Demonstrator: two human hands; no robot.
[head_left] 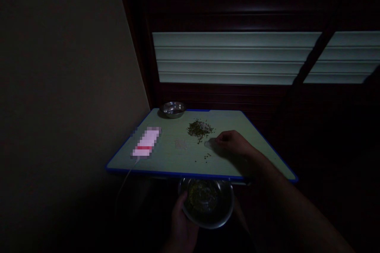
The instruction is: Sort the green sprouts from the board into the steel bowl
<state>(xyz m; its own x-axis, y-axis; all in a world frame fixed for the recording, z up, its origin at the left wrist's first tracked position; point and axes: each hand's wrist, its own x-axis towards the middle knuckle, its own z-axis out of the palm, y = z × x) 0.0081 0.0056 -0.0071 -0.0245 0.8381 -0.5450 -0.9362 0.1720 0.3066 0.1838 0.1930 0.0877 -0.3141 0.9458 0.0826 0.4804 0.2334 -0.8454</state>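
My left hand (181, 221) grips the rim of a metal bowl (225, 215) of green grains, held just below the near edge of a small pale table (166, 164) with blue edging. My right hand (234, 143) rests on the table with its fingers curled and pinched, next to a small pale heap (209, 144). Just beyond it lies a pile of mixed green and pale grains (200, 128). Another faint pale heap (181, 144) sits at the middle of the table, and a few loose green grains (204, 157) are scattered nearby.
An empty steel bowl (173, 109) stands at the table's far left corner. A phone (146, 142) with a white cable (126, 180) lies on the left side. A wall is on the left; a dark shutter with pale slats (234, 57) is behind. The room is very dim.
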